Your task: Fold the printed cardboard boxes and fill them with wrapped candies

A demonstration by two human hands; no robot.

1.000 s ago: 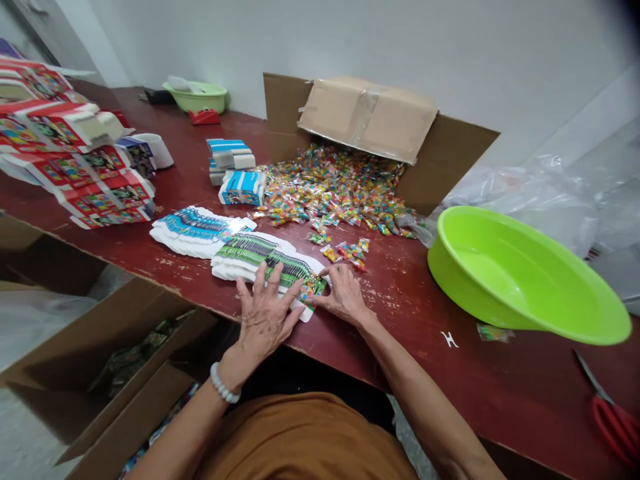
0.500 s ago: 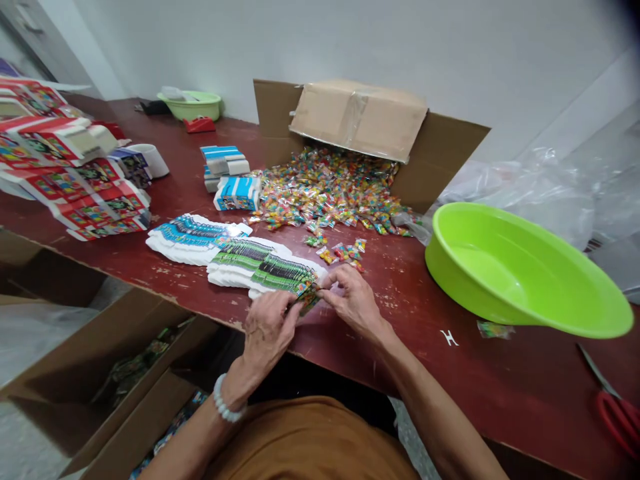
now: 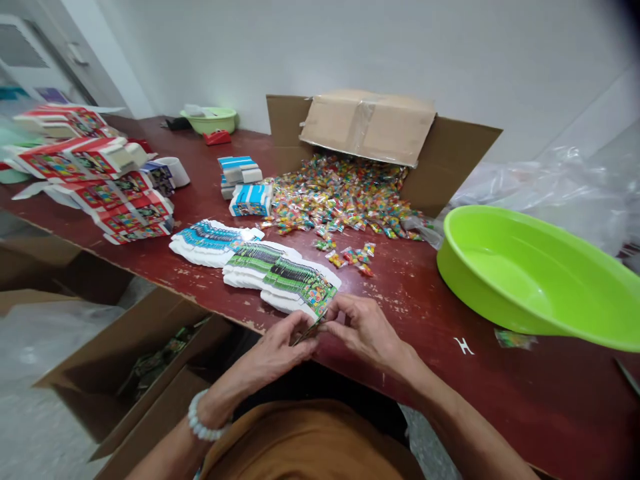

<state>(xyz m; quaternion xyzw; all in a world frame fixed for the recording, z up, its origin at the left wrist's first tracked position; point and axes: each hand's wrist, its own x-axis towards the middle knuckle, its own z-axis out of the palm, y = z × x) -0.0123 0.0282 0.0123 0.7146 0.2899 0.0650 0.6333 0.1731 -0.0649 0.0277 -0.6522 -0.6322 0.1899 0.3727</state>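
Observation:
Between both hands, at the table's front edge, is a thin green printed packet [image 3: 311, 329], seen nearly edge-on. My left hand [image 3: 285, 343] pinches its near left end, with a beaded bracelet on the wrist. On the other end close the thumb and fingers of my right hand [image 3: 369, 328]. Right behind it lies a fanned row of flat green printed packets [image 3: 293, 279] with white edges. A similar blue row [image 3: 213, 241] overlaps its far left end. Whether anything is inside the held packet I cannot tell.
Small wrapped candies [image 3: 340, 200] spill from a cardboard box [image 3: 367, 130] on its side. At right stands a green basin [image 3: 500, 280]. Red printed bundles [image 3: 100, 177] and blue bundles [image 3: 251, 199] are at left. Below the edge, an open carton [image 3: 115, 360] holds green packets.
The view has swung slightly left. Both hands have drawn the green packet nearer to my body, away from the end of the fanned row, and it is now turned nearly edge-on.

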